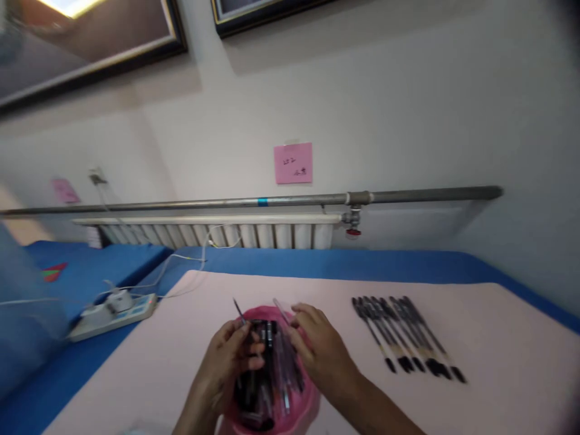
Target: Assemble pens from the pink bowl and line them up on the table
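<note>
Pinching a thin dark rod, the left hand hovers over a pink basin of pen parts, while the right hand pinches a clear tube there. Dark pens lie side by side toward the pink surface's far right corner; a radiator stands beyond its far edge.

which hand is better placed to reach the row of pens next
Probably the right hand: it is nearer the pens, though holding a clear tube. The left hand, holding a thin dark rod, is at the pink container's left side.
</note>
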Demonstrator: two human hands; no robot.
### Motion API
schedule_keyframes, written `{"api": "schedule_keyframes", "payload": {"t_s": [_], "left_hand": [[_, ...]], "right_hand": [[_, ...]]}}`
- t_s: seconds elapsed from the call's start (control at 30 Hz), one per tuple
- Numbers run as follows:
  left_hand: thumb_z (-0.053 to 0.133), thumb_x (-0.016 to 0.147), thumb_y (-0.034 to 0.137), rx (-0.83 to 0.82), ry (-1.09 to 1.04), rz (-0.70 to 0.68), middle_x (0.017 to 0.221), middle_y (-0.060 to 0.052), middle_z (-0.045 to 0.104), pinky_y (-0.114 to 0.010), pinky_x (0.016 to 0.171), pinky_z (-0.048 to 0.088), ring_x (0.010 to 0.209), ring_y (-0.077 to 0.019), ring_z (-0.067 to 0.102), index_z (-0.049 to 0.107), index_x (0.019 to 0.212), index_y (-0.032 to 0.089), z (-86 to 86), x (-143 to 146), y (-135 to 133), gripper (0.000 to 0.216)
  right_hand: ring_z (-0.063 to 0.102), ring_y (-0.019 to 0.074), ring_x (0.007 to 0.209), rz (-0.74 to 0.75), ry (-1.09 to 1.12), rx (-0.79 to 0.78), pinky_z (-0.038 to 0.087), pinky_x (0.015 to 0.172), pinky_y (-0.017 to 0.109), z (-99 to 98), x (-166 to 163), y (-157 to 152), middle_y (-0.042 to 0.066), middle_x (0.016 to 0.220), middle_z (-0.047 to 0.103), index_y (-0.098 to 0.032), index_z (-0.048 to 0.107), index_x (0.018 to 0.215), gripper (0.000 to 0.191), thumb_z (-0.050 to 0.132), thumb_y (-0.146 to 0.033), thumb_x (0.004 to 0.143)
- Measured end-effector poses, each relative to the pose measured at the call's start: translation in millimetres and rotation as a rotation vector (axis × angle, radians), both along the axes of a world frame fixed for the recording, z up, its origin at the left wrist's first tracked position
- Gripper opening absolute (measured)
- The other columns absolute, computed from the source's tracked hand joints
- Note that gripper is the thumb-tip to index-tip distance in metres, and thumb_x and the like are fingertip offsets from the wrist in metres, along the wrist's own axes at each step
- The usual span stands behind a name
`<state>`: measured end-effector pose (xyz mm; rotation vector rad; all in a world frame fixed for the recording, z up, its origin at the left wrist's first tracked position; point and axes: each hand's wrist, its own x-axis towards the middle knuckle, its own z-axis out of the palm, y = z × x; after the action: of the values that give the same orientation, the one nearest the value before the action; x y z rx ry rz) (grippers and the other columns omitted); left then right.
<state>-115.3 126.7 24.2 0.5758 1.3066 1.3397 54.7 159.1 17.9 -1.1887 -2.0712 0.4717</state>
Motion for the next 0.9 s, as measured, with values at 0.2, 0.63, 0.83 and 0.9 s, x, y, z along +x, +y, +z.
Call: {"api": "schedule_keyframes", "payload": {"t_s": [0.2, 0.63, 0.83, 0.9], "left_hand": [[0.064, 0.072, 0.008, 0.214, -0.314, 0.243, 0.07, -0.002, 0.065, -0.034, 0.065, 0.057, 0.067, -0.0161, 0.066, 0.053, 0.081, 0.015, 6.3, -10, 6, 0.016], [0.071, 0.068, 0.012, 0.321, -0.389, 0.276, 0.07, -0.001, 0.065, -0.033, 0.066, 0.057, 0.069, -0.0165, 0.066, 0.053, 0.083, 0.016, 6.4, -5, 5, 0.023], [0.07, 0.068, 0.012, 0.32, -0.394, 0.267, 0.07, -0.001, 0.065, -0.032, 0.066, 0.057, 0.069, -0.0164, 0.066, 0.053, 0.082, 0.016, 5.1, -5, 5, 0.022], [0.07, 0.068, 0.011, 0.318, -0.392, 0.266, 0.071, -0.001, 0.065, -0.032, 0.065, 0.057, 0.069, -0.0169, 0.067, 0.053, 0.082, 0.016, 3.3, -6, 5, 0.022]], "right_hand": [[0.058, 0.0182, 0.062, 0.292, 0.017, -0.223, 0.042, 0.057, 0.03, -9.1, -5, -9, 0.0, 0.07, 0.062, -0.025, 0.051, 0.08, 0.018, 0.038, -0.034, 0.09], [0.057, 0.0195, 0.061, 0.29, -0.11, -0.29, 0.04, 0.058, 0.032, -16.0, -11, -8, 0.0, 0.068, 0.06, -0.026, 0.044, 0.076, 0.017, 0.036, -0.035, 0.088], [0.058, 0.0185, 0.063, 0.29, -0.102, -0.276, 0.04, 0.059, 0.031, -21.1, -8, -10, -0.001, 0.07, 0.062, -0.026, 0.046, 0.078, 0.016, 0.037, -0.033, 0.089], [0.058, 0.0183, 0.062, 0.275, -0.116, -0.258, 0.04, 0.058, 0.031, -19.7, -8, -11, -0.001, 0.069, 0.062, -0.025, 0.046, 0.077, 0.016, 0.037, -0.031, 0.089]]}}
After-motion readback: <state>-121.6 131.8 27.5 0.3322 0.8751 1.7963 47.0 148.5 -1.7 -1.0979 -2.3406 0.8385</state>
